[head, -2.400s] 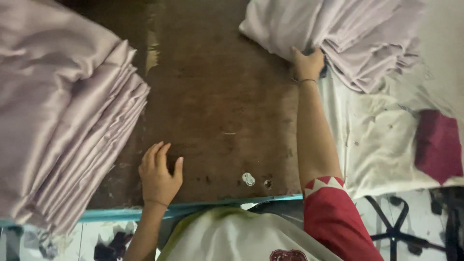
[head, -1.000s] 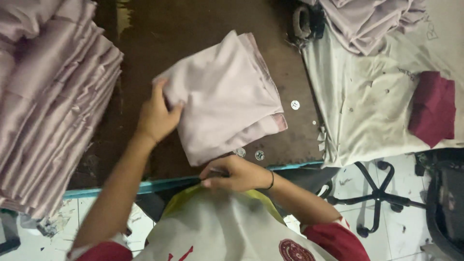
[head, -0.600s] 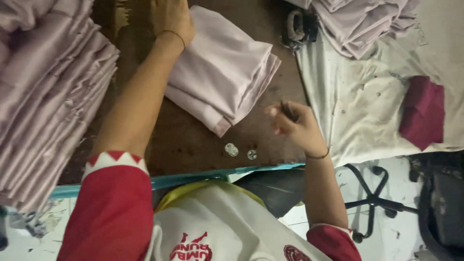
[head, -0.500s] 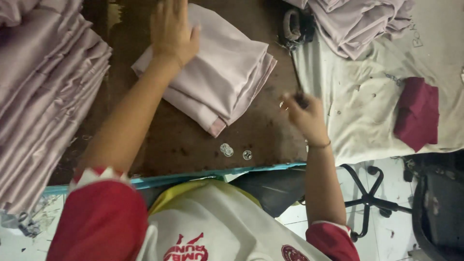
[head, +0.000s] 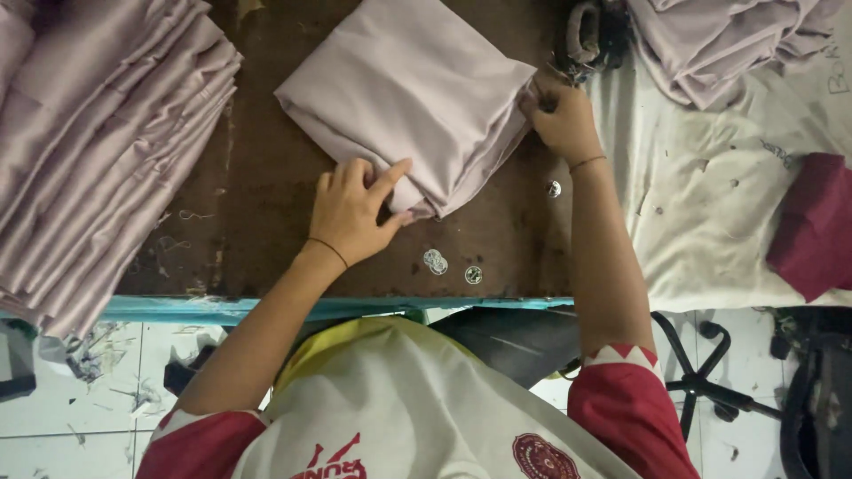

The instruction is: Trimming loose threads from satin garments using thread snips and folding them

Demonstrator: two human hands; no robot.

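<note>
A folded pale lilac cloth lies on the dark brown table. My left hand pinches its near corner, thumb and fingers closed on the layered edge. My right hand grips the cloth's right edge, fingers curled around the fold. Three small silver buttons lie on the table near the front edge, between my arms.
A tall stack of folded lilac cloths fills the left side. A loose heap of the same cloth sits at the back right on a stained white cover. A maroon cloth lies far right. Dark scissors rest behind my right hand.
My left hand came off the cloth's top and moved back to its near corner. My right hand rose from the table's front to grip the cloth's right edge.
</note>
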